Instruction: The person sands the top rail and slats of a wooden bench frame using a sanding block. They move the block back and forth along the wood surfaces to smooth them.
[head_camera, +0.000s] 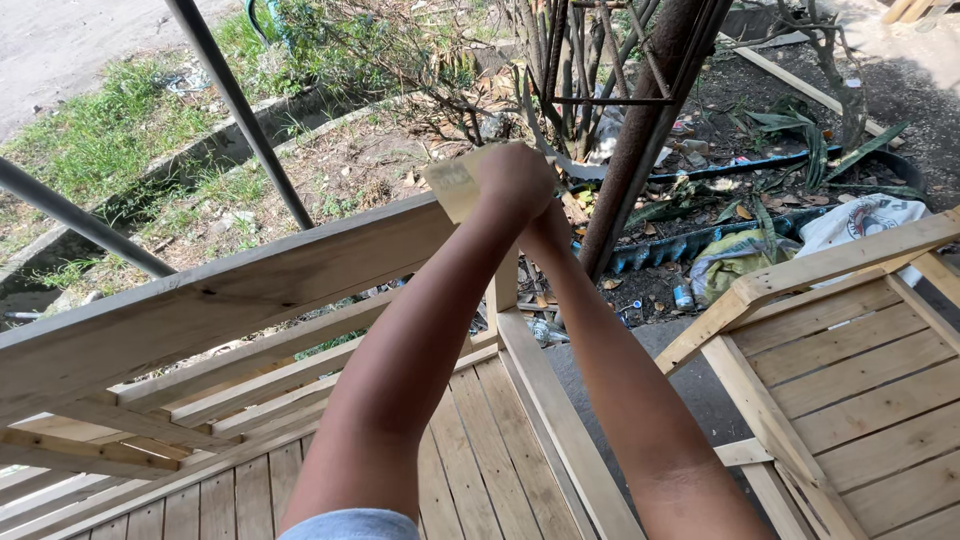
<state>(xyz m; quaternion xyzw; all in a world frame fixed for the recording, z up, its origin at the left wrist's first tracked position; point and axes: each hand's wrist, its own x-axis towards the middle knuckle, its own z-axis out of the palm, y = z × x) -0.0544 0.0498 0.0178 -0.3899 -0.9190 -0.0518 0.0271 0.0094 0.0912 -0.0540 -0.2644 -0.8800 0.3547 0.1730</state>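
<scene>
Sandpaper (452, 185): a tan, matte sheet, slightly curled, held at upper centre of the frame against the top end of a wooden post (503, 285). Only its left part shows; the rest is covered by the hands.

Left hand (515, 178): closed into a fist over the sheet, pressing it onto the post top, knuckles facing the camera. Its forearm runs down to the lower centre, ending at a pale blue sleeve (352, 524).

Right hand (551, 222): just behind and below the left, almost wholly hidden by it; whether its fingers are curled or spread cannot be told. Its forearm descends to the lower right of centre.

Rail (215, 300): a broad, pale plank of raw timber with visible grain, sloping from the left edge up to the post. Below it lie narrower slats (250, 385) of the same light wood, and a planked deck (480, 450) with straight parallel seams.

Second frame (850, 370): right side of the picture, a slatted panel of identical unfinished boards with a bevelled top bar.

Metal tubes (235, 105): two smooth grey round bars crossing the upper left diagonally.

Trunk (640, 130): rough, brown, cylindrical, rising at upper centre right, among thin bare stems.

Ground: dry leaves and dark soil at upper right, with a white printed sack (860, 222) and a crumpled yellow-green bag (735, 255); grass (110, 115) at upper left beside a concrete kerb (215, 140).
</scene>
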